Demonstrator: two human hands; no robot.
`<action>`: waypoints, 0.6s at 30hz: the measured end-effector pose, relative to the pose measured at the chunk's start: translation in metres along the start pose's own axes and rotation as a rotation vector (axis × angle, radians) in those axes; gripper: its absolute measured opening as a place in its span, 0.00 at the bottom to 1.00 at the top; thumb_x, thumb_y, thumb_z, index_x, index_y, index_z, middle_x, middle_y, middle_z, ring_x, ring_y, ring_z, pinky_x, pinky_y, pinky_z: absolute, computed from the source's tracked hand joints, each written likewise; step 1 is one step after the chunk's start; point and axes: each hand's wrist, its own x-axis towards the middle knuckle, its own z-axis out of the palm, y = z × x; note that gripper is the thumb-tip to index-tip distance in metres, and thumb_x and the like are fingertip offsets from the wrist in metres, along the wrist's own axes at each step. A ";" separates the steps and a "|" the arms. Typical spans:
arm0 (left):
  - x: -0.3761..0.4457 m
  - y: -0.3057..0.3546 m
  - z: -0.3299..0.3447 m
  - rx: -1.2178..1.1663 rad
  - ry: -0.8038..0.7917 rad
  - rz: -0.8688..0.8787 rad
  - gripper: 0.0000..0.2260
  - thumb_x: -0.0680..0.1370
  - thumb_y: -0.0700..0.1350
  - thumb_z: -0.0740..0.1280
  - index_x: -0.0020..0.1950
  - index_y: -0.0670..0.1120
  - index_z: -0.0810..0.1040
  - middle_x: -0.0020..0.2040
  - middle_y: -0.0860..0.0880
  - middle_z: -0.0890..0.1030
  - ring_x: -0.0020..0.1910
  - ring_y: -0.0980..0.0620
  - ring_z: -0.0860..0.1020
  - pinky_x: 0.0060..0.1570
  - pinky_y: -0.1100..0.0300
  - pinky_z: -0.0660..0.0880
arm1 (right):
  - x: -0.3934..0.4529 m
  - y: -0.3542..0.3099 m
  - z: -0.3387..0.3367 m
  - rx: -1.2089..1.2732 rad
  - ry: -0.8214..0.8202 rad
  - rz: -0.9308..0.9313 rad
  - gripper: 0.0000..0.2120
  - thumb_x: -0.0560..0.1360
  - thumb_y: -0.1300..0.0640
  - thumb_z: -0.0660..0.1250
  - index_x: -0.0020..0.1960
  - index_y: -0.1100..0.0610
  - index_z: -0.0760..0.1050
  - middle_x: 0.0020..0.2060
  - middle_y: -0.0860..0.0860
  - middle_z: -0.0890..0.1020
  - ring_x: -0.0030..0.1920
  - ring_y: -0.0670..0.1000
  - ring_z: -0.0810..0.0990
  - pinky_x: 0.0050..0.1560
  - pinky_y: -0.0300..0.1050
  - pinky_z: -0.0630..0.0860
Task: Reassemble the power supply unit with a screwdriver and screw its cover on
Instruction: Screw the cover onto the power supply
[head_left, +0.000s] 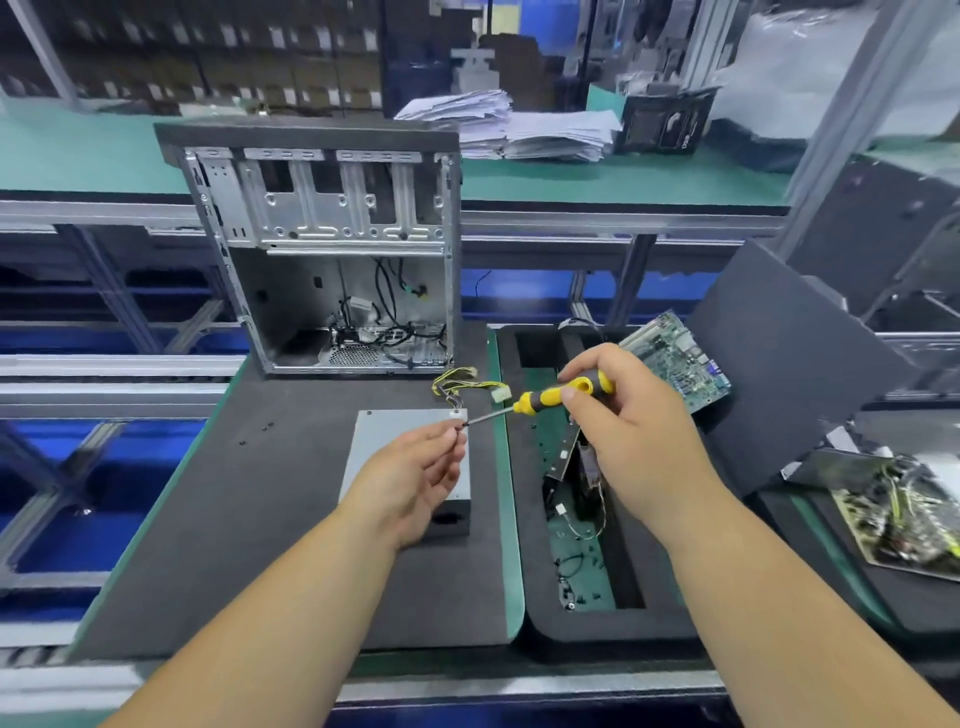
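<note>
Both forearms reach in from the near edge, and the grips come first: the right hand (618, 415) wraps its fingers and thumb around the yellow-and-black handle of the screwdriver (558, 396), while the left hand (415, 467) pinches something very small and dark, probably a screw (462, 424), between thumb and fingertips right at the tool's tip; whether the screw already sits on the tip is too fine to tell. From the right hand, the screwdriver's shaft runs leftward and slightly toward the near side, so its long axis lies almost flat rather than pointing down at the work. That is the relation the next move seems to turn on: the power supply unit (395, 441) lies directly beneath the left hand and to the left of the right grip, so the tool would have to tip upright over a corner hole. The left hand is the nearer of the two to the unit. It is a plain grey metal box lying flat on the dark foam mat (234, 519), cover on top, a screw hole visible at its far right corner, and a bundle of yellow and black wires (457, 387) trailing from its far edge. Beyond it stands an open computer case (322, 249). To the right, a foam tray (613, 629) holds loose parts and a green circuit board (675, 358)
</note>
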 end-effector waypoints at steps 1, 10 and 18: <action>-0.001 -0.002 0.003 -0.010 -0.003 0.004 0.06 0.79 0.36 0.65 0.50 0.42 0.81 0.37 0.50 0.83 0.34 0.57 0.81 0.36 0.67 0.78 | -0.001 0.001 -0.003 0.014 -0.005 0.001 0.05 0.78 0.55 0.64 0.47 0.44 0.74 0.29 0.45 0.70 0.31 0.62 0.72 0.33 0.58 0.73; -0.013 -0.018 0.020 -0.050 0.033 0.029 0.04 0.75 0.38 0.70 0.46 0.41 0.83 0.37 0.50 0.83 0.35 0.57 0.81 0.35 0.66 0.78 | -0.011 0.013 -0.023 0.045 -0.035 -0.012 0.06 0.78 0.54 0.64 0.46 0.43 0.74 0.36 0.57 0.76 0.35 0.60 0.74 0.35 0.59 0.74; -0.017 -0.017 0.016 0.004 0.029 0.064 0.04 0.76 0.38 0.69 0.50 0.40 0.81 0.37 0.50 0.83 0.35 0.57 0.81 0.36 0.67 0.79 | -0.005 0.024 -0.015 0.117 0.020 0.063 0.04 0.79 0.53 0.65 0.45 0.47 0.75 0.34 0.49 0.80 0.30 0.43 0.72 0.31 0.34 0.68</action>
